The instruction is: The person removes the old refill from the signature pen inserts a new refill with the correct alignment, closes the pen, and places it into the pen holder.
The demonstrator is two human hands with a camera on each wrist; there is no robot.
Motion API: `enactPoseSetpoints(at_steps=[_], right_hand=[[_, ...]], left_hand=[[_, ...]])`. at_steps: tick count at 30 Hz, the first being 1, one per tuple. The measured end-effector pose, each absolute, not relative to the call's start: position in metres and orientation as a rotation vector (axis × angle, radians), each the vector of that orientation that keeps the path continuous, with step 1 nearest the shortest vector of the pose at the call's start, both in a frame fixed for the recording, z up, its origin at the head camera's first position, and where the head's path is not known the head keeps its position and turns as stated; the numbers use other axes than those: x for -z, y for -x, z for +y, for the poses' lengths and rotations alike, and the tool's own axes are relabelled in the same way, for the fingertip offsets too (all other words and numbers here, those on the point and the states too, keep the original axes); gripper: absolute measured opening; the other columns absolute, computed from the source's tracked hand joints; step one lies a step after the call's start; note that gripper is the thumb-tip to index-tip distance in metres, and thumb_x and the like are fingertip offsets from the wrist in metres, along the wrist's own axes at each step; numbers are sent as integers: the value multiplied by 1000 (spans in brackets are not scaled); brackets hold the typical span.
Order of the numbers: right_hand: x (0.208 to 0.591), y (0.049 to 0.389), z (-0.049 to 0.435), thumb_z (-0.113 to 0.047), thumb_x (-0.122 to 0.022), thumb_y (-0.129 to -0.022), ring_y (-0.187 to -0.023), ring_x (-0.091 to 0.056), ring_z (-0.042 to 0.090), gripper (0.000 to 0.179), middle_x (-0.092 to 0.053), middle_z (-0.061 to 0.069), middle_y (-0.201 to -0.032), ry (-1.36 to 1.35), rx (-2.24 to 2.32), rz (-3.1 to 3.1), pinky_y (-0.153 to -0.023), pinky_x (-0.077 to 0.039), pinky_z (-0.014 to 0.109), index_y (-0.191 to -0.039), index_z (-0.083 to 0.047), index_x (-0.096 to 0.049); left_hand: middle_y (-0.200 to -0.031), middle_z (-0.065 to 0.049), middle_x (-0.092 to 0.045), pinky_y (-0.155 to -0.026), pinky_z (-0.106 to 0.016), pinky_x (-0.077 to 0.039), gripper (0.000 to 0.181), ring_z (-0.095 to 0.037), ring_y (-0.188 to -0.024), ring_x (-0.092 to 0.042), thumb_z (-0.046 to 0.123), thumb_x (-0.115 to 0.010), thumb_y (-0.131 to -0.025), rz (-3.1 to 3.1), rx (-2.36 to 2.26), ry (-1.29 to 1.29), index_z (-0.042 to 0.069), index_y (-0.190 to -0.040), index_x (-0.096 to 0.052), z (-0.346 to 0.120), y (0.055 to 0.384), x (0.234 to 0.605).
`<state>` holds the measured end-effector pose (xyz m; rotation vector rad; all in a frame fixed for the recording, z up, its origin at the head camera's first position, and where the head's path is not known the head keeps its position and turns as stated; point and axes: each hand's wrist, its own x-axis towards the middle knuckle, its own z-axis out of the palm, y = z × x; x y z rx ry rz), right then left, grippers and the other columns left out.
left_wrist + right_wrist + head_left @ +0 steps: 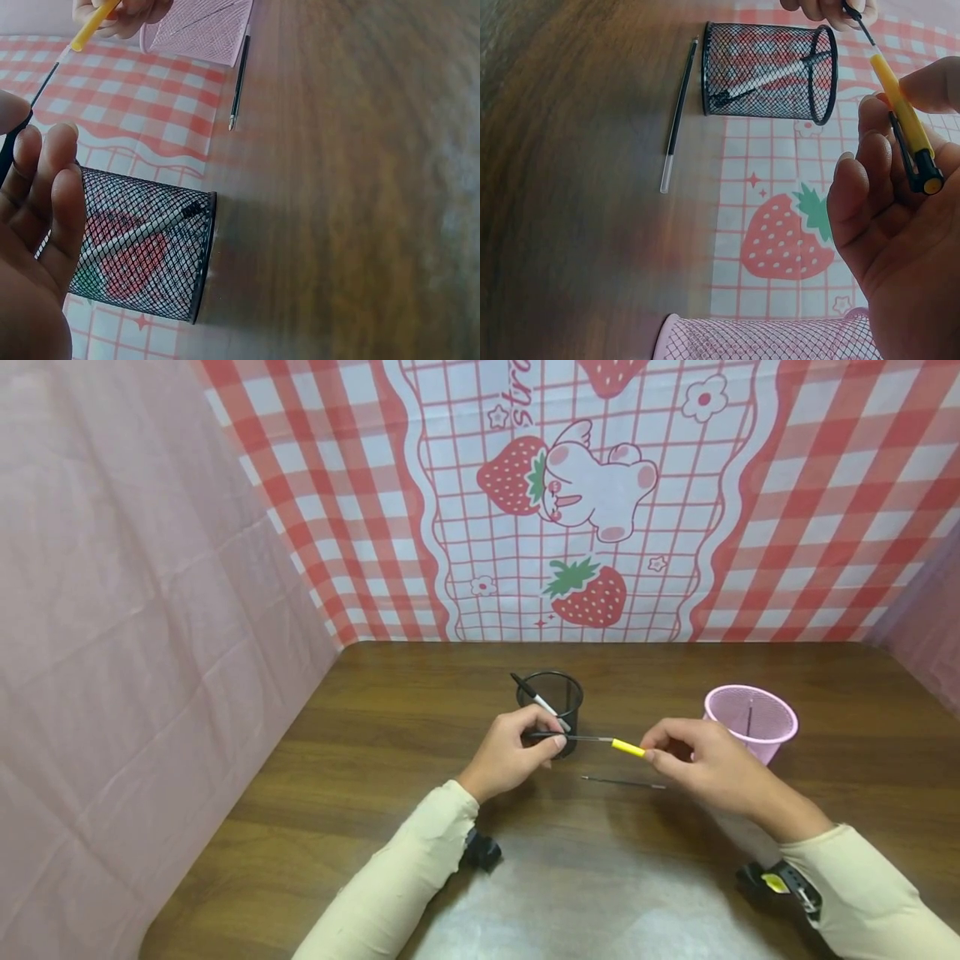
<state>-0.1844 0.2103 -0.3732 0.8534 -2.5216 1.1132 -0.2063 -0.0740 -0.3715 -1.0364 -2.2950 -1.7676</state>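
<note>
My right hand [708, 764] pinches the yellow barrel [628, 748] of a pen. In the right wrist view its black clip [901, 150] and black end show. My left hand [513, 747] pinches the pen's black front part [850, 9], from which a thin refill [592, 739] sticks out towards the barrel. The refill's tip meets the barrel's open end; whether it is inside is too small to tell. On the table below lies a loose refill [622, 782], dark with a clear end. Behind my left hand stands a black mesh pen cup [573, 702] with a white-and-black pen [542, 700] leaning in it.
A pink mesh cup [765, 748] stands behind my right hand, with a thin dark stick-like item [749, 718] inside. The brown wooden table [337, 827] meets a red-checked strawberry cloth [517, 585] at the back. A pale curtain [135, 610] hangs along the left.
</note>
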Motion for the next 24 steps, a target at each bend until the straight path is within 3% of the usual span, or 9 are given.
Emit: enactPoseSetpoints(at_steps=[9,18,24], right_hand=[[372,183,209,-1,-73,-87,-61,-52,6,22,-57,-11,-68,-853,-1125,-2517,-52,-44,22,-85,-22,-67],[373,184,208,0,-73,-86,-62,-53,7,21,-59,-12,-70,-857,-1107,-2529,-52,-45,23,-86,-21,-68],[372,184,208,-1,-74,-86,-62,-54,6,21,-60,-12,-70,-880,-1103,-2524,-53,-46,22,-87,-22,-69]], left_hand=[[-95,-19,-67,-56,-24,-54,9,-38,-65,-66,-4,-66,-91,-2320,1737,1049,-7,-99,-64,-74,211,378],[-96,-12,-69,-56,-28,-56,10,-15,-63,-66,4,-70,-92,-2340,1717,1055,1,-102,-67,-73,227,400],[-90,-6,-69,-57,-29,-56,10,-11,-62,-65,8,-70,-93,-2320,1705,1115,4,-102,-69,-73,227,401]])
